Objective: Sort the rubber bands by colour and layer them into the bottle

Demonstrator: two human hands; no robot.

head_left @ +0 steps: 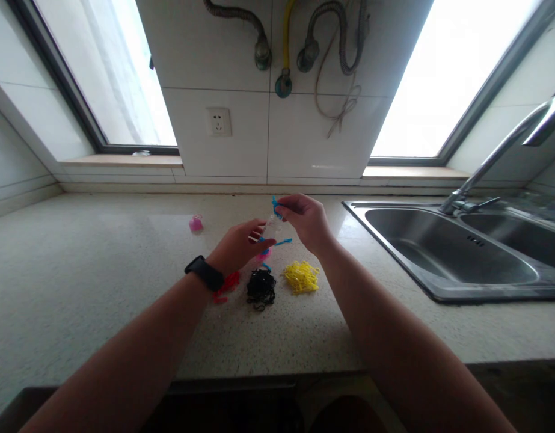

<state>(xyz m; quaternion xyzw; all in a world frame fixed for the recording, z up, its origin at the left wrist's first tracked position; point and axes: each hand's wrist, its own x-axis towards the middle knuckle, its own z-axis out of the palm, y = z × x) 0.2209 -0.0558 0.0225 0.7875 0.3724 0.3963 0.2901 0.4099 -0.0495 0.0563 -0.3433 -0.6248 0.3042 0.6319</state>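
Note:
Over the middle of the counter, my left hand point(236, 243) grips a small clear plastic container point(272, 227), which is tilted. My right hand point(306, 219) pinches a bunch of short blue strands point(275, 206) at the container's upper end. More blue pieces point(284, 242) show just below the container, beside a pink patch point(263, 255) partly covered by my left fingers. Nearer me are a red pile point(227, 285), partly hidden by my left wrist, a black pile point(261, 287) and a yellow pile point(301, 277) of similar short strands.
A small pink cap-like piece point(196, 223) lies on the speckled counter point(124, 258) to the left. At the right is a steel double sink point(394, 279) with a tall faucet point(493, 157). Behind stands a tiled wall with a socket point(219, 122) and hoses.

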